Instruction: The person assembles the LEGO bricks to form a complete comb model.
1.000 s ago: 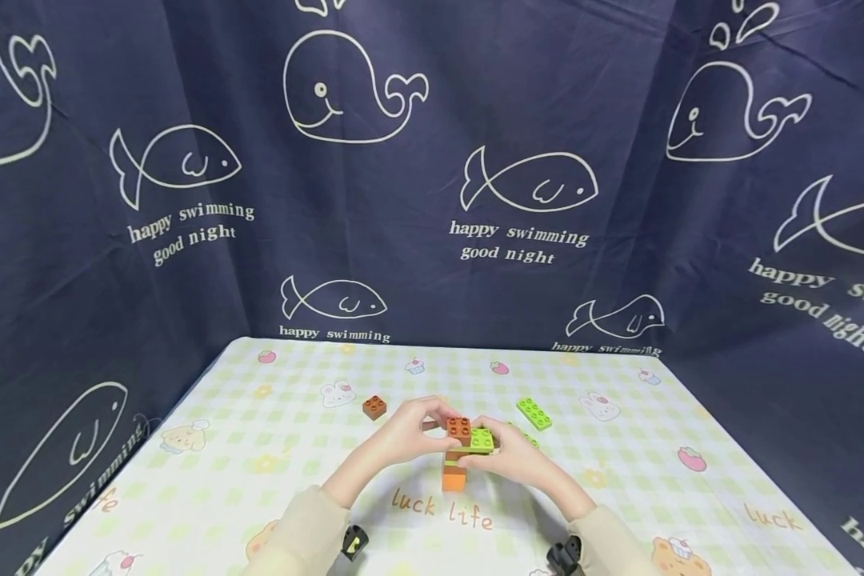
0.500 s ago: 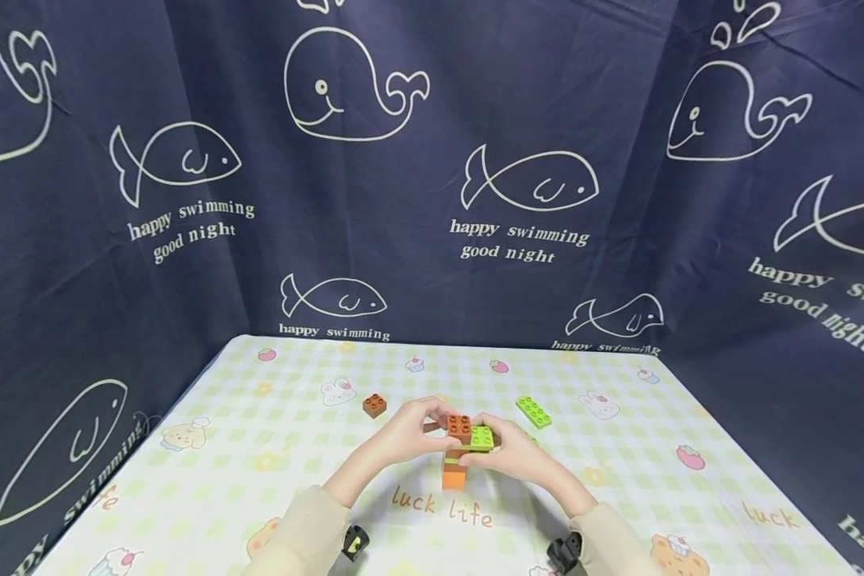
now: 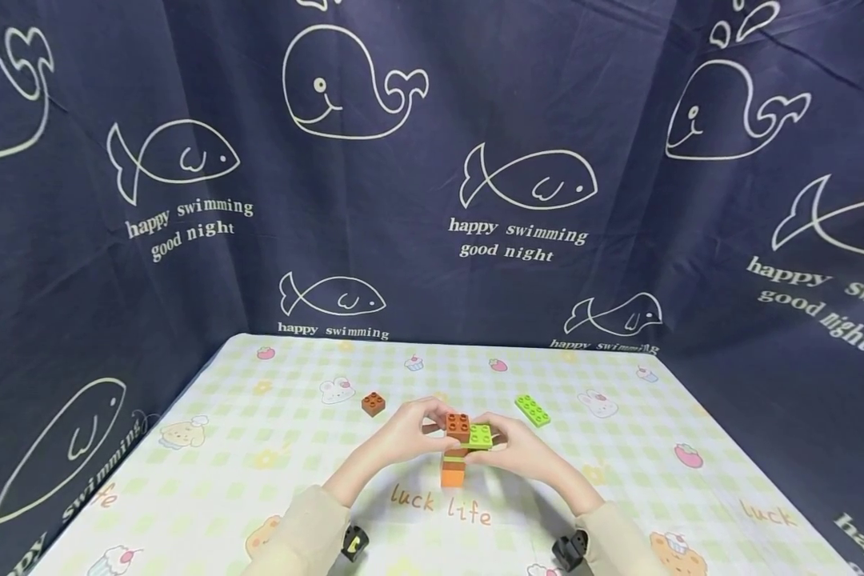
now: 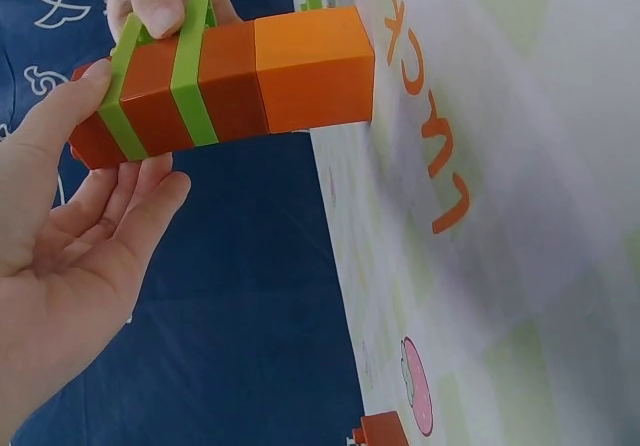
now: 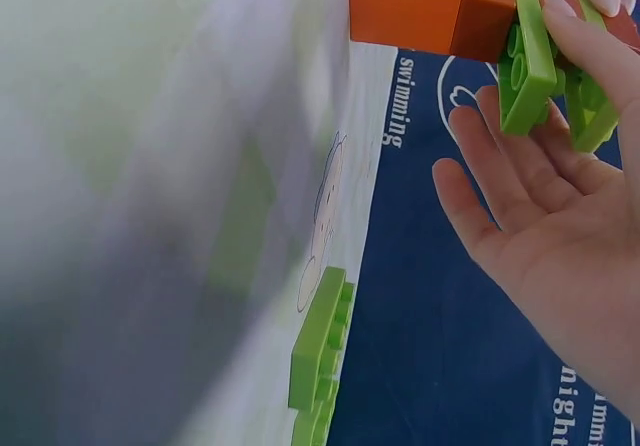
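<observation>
A tower of toy building bricks [image 3: 453,478] stands upright on the table, an orange block at its base. Above it, brown bricks [image 4: 232,81] alternate with two thin green bricks [image 4: 193,88], whose ends jut out to the right. My left hand [image 3: 409,432] grips the top brown brick [image 3: 457,426], thumb in front and fingers behind. At the tower's right, my right hand [image 3: 513,446] holds the jutting green bricks [image 5: 530,76], thumb at the front edge; its lower fingers are spread loose in the right wrist view. The fingertips behind the tower are hidden in the head view.
A loose brown brick [image 3: 373,404] lies behind and left of the hands. Toward the back right lies a long green brick [image 3: 533,410]; part of another green brick [image 5: 315,421] shows in the right wrist view. A patterned cloth [image 3: 259,496] covers the table, with a dark curtain [image 3: 432,240] behind.
My right hand has shifted very slightly to the right along the green bricks and now hides the nearer loose green brick in the head view. My left hand stays on the tower's top.
</observation>
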A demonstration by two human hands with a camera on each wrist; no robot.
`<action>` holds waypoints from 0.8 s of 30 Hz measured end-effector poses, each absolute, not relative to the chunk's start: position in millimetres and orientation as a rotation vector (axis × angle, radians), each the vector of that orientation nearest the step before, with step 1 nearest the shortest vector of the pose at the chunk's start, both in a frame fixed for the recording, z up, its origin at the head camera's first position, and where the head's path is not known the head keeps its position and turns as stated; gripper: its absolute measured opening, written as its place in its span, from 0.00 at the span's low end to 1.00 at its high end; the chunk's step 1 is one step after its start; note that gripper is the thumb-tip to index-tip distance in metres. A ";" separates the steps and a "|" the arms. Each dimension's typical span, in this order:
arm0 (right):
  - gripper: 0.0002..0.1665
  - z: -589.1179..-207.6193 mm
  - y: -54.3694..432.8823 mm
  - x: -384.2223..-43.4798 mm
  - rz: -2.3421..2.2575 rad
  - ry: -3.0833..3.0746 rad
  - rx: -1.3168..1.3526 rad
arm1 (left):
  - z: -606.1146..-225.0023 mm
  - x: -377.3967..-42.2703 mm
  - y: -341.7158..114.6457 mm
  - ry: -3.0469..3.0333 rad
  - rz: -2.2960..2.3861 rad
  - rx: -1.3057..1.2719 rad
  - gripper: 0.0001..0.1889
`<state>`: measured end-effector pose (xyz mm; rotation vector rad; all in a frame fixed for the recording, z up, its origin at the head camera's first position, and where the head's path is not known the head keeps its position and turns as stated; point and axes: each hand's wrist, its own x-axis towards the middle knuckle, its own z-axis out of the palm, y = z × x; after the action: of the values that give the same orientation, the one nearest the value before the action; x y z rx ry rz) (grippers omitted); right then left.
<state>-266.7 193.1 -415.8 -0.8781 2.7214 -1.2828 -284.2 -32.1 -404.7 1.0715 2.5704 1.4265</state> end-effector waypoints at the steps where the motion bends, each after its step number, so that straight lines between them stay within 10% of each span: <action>1: 0.24 -416.1 194.3 -267.0 -1.287 2.719 -0.886 | -404.7 -284.3 -32.5 2.567 1.427 1.073 0.16; 24: 0.25 -413.9 213.6 -263.2 -1.248 2.749 -0.817 | -410.8 -286.2 -33.3 2.556 1.451 1.081 0.17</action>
<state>-263.2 213.6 -413.9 -0.8168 2.7491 -1.2482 -286.2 -33.3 -410.8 1.0805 2.5561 1.4505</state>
